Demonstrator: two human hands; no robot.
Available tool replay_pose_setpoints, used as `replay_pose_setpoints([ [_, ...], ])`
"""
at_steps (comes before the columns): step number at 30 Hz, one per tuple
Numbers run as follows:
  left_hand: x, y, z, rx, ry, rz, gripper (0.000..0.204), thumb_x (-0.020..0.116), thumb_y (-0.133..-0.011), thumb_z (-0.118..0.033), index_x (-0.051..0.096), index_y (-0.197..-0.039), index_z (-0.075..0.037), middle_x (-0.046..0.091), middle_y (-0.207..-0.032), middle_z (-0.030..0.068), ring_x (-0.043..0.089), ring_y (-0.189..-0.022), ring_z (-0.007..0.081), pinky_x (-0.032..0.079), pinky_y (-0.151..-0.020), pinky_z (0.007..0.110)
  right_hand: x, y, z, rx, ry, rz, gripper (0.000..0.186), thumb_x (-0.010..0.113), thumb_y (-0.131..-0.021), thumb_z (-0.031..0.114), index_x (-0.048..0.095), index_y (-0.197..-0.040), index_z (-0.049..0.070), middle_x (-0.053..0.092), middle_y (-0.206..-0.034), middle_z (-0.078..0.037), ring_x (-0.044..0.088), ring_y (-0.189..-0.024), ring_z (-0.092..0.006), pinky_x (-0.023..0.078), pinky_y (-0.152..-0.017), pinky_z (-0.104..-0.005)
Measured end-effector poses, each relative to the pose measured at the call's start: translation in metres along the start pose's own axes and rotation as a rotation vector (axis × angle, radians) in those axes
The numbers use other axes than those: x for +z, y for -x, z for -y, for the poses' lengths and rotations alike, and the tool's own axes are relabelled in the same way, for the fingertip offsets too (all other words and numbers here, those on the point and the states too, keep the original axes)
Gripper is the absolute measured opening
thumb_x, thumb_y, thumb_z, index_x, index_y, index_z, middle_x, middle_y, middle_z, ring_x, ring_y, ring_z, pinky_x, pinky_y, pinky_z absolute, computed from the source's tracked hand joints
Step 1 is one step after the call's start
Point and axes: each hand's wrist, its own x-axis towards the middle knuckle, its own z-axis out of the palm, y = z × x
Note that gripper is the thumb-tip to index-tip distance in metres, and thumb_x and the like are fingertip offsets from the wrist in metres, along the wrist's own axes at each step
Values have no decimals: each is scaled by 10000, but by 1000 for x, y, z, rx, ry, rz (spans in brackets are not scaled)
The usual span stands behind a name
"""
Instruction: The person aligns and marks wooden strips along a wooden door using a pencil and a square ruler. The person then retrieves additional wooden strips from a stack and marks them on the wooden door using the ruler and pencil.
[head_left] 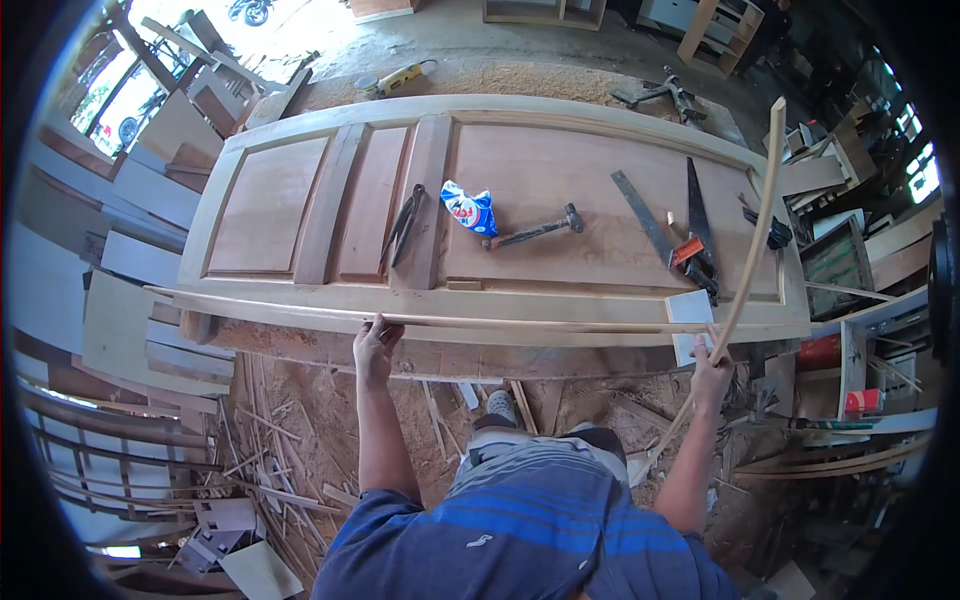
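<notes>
A panelled wooden door [220, 184] lies on a workbench. My left hand [375, 346] is closed on a thin wooden strip [520, 325] along the door's near edge. My right hand [712, 366] grips a long, upright-slanting wooden strip [760, 225] beside a pale rectangular board [688, 306] at that edge. On the door are pincers [406, 225], a blue-and-white packet [468, 208], a hammer [540, 229], a metal square [640, 210], a handsaw [700, 220] with an orange item [688, 251] near it, and a dark tool [775, 230].
Beyond the door sit a yellow power tool [398, 80] and a metal clamp [672, 98]. Board offcuts [135, 250] are stacked at left, scrap strips [285, 490] litter the sawdust floor, and frames with a red container [820, 352] stand at right. A person [760, 35] is in the background.
</notes>
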Motion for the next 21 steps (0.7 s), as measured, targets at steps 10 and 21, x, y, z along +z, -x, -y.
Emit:
replay_pose_setpoints([
  [10, 8, 121, -3, 106, 92, 180, 217, 651, -1100, -187, 666, -1260, -41, 763, -1112, 93, 766, -994, 211, 657, -898, 398, -77, 55, -31, -61, 102, -74, 232, 755, -1028, 190, 796, -1127, -16, 744, -905, -53, 632, -788, -136, 519, -749, -348],
  [21, 71, 260, -50, 423, 507, 53, 455, 416, -1169, -544, 534, -1255, -113, 492, -809, -5, 486, -645, 137, 468, -615, 298, -104, 217, -197, 142, 84, 162, 302, 835, -953, 288, 825, -1059, 5, 790, -930, -174, 745, -871, -247, 555, -816, -419],
])
